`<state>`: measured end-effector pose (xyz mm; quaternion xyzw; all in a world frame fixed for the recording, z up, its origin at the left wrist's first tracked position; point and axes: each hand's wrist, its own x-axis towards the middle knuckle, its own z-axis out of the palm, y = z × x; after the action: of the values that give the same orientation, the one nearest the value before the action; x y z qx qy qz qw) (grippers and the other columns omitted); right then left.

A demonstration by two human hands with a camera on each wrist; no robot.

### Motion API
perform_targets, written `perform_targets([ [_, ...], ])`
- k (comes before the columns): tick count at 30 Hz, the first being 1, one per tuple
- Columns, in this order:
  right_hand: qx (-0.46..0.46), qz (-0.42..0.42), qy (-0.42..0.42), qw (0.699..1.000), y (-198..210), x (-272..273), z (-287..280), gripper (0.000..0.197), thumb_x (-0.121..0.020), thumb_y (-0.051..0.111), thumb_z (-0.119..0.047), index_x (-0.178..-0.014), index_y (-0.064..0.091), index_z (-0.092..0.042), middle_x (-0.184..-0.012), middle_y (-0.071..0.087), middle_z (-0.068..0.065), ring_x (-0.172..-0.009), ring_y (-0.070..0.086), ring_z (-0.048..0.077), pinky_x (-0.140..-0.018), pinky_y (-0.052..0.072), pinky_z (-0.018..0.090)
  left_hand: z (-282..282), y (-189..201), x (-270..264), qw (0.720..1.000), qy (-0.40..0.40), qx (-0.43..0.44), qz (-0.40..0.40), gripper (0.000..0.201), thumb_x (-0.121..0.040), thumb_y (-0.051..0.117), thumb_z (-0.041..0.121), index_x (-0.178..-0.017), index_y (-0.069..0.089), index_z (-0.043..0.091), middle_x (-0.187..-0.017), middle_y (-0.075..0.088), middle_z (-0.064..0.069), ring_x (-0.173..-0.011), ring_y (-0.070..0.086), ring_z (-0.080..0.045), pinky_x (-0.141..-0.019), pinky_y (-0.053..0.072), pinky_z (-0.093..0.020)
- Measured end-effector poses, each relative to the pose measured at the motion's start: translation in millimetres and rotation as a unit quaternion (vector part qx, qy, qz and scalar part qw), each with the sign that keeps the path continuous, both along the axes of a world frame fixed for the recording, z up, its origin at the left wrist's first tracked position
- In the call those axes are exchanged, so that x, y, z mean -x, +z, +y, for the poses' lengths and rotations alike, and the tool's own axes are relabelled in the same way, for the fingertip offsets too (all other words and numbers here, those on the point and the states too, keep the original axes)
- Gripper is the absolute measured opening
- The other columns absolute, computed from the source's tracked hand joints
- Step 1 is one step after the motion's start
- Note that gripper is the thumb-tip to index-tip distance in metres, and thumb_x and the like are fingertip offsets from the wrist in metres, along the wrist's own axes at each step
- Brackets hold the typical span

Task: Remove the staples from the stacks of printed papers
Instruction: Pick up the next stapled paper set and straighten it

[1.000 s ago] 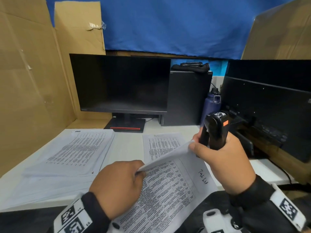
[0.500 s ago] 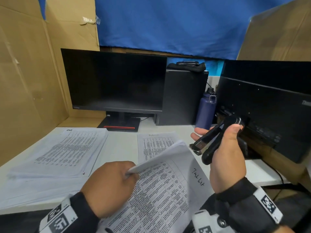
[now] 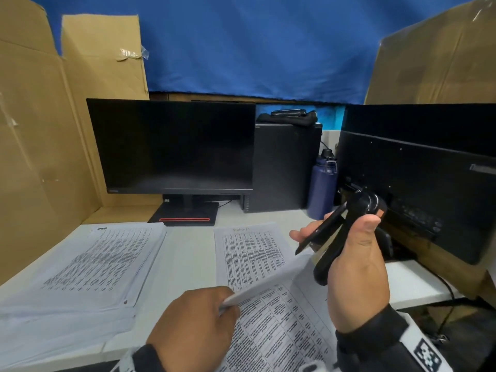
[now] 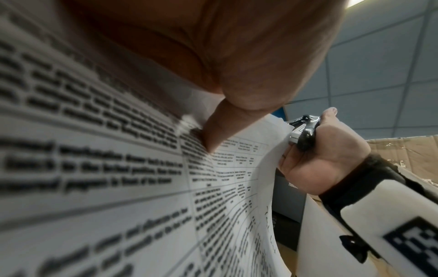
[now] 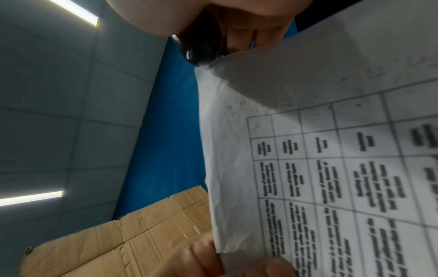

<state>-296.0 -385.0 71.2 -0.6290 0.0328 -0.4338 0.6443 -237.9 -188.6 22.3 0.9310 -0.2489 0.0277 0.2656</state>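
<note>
The stapled packet (image 3: 279, 326) sits in front of me, raised above the near edge of the white desk (image 3: 188, 253). It is a thin set of white sheets printed with a ruled table of dense black text, with a handwritten note in one margin. Its top sheet is peeled up and curls toward the far corner. No staple is visible in any view; the corner near the tool looks rumpled in the right wrist view.

My left hand (image 3: 196, 320) pinches the lifted sheet edge between thumb and fingers. My right hand (image 3: 354, 269) is wrapped round a black stapler (image 3: 341, 232), thumb on its hinged end, the two arms sprung apart and pointing down at the packet corner.

Procedure, as I judge it: keep the sheets taut with the left hand, expose the bound corner fully, slide the tool's metal tip under the staple crown, then lever gently so the paper does not tear.

A thick paper stack (image 3: 102, 267) lies on the left, a single printed sheet (image 3: 249, 251) mid-desk. Behind stand a dark monitor (image 3: 171, 146) and a blue bottle (image 3: 322, 189).
</note>
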Motion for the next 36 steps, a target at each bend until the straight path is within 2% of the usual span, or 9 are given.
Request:
perform_targets([
  [3, -0.003, -0.006, 0.000, 1.000, 1, 2, 1, 0.091, -0.070, 0.024, -0.095, -0.099, 0.060, -0.016, -0.081, 0.074, 0.010, -0.077, 0.076, 0.023, -0.069, 0.054, 0.019, -2, 0, 2, 1.000, 0.000, -0.009, 0.001, 0.025, -0.097, 0.051, 0.048, -0.078, 0.056, 0.033, -0.074, 0.063, 0.009, -0.073, 0.061, -0.007, -0.058, 0.038, -0.018],
  [7, -0.012, -0.028, 0.007, 1.000, 0, 1, 3, 0.094, -0.075, 0.025, -0.091, -0.101, 0.058, -0.007, -0.080, 0.072, 0.013, -0.073, 0.075, 0.027, -0.066, 0.054, 0.014, -3, 2, 6, 1.000, 0.001, -0.009, -0.015, 0.026, -0.097, 0.050, 0.049, -0.078, 0.054, 0.031, -0.074, 0.063, 0.008, -0.076, 0.061, -0.009, -0.064, 0.043, -0.023],
  [9, -0.010, -0.029, 0.009, 0.999, -1, 1, 3, 0.098, -0.074, 0.025, -0.092, -0.102, 0.058, -0.003, -0.079, 0.072, 0.013, -0.073, 0.075, 0.027, -0.065, 0.054, 0.018, -3, 1, 7, 1.000, 0.001, -0.010, -0.016, 0.028, -0.097, 0.049, 0.048, -0.076, 0.051, 0.030, -0.073, 0.061, 0.006, -0.076, 0.062, -0.012, -0.066, 0.045, -0.025],
  [13, -0.004, -0.021, -0.003, 1.000, -2, 1, 4, 0.098, -0.072, 0.024, -0.094, -0.100, 0.059, -0.006, -0.079, 0.073, 0.010, -0.073, 0.075, 0.027, -0.069, 0.054, 0.031, -6, -1, 10, 1.000, 0.001, -0.020, -0.023, 0.030, -0.097, 0.047, 0.047, -0.072, 0.048, 0.031, -0.071, 0.059, 0.004, -0.073, 0.060, -0.013, -0.064, 0.043, -0.026],
  [16, -0.003, -0.017, -0.009, 1.000, -3, 0, 5, 0.096, -0.073, 0.023, -0.093, -0.098, 0.059, -0.008, -0.079, 0.072, 0.009, -0.071, 0.075, 0.026, -0.065, 0.056, 0.027, -7, -3, 11, 0.999, 0.000, -0.022, -0.023, 0.030, -0.097, 0.046, 0.047, -0.071, 0.048, 0.033, -0.071, 0.059, 0.005, -0.070, 0.058, -0.012, -0.061, 0.041, -0.024],
  [21, 0.006, -0.024, -0.007, 1.000, -3, 0, 4, 0.097, -0.077, 0.021, -0.090, -0.097, 0.060, -0.003, -0.077, 0.072, 0.008, -0.069, 0.074, 0.024, -0.064, 0.053, 0.015, -6, -4, 10, 0.999, 0.003, -0.017, -0.028, 0.030, -0.097, 0.048, 0.047, -0.075, 0.050, 0.027, -0.070, 0.060, 0.003, -0.071, 0.060, -0.013, -0.068, 0.049, -0.030],
  [26, 0.007, -0.038, 0.002, 0.999, -2, 0, 5, 0.101, -0.076, 0.023, -0.090, -0.100, 0.057, 0.002, -0.075, 0.071, 0.013, -0.067, 0.073, 0.023, -0.062, 0.051, 0.012, -8, -3, 11, 0.999, 0.001, -0.018, -0.027, 0.034, -0.099, 0.048, 0.046, -0.070, 0.047, 0.028, -0.066, 0.057, 0.003, -0.066, 0.057, -0.011, -0.061, 0.042, -0.026],
  [34, 0.012, -0.029, -0.005, 0.999, -3, 2, 3, 0.113, -0.070, 0.023, -0.096, -0.100, 0.058, 0.007, -0.074, 0.072, 0.012, -0.066, 0.071, 0.016, -0.060, 0.049, 0.009, -8, 0, 15, 1.000, -0.003, -0.017, -0.023, 0.030, -0.100, 0.047, 0.047, -0.080, 0.054, 0.026, -0.071, 0.062, 0.005, -0.070, 0.061, -0.011, -0.065, 0.048, -0.028],
  [36, 0.015, -0.031, -0.002, 0.999, -2, 2, 3, 0.115, -0.070, 0.024, -0.096, -0.099, 0.057, 0.010, -0.073, 0.070, 0.015, -0.063, 0.070, 0.016, -0.058, 0.049, 0.011, -8, 1, 16, 0.999, -0.006, -0.020, -0.025, 0.031, -0.100, 0.047, 0.046, -0.076, 0.051, 0.026, -0.069, 0.060, 0.005, -0.069, 0.060, -0.011, -0.065, 0.047, -0.028],
])
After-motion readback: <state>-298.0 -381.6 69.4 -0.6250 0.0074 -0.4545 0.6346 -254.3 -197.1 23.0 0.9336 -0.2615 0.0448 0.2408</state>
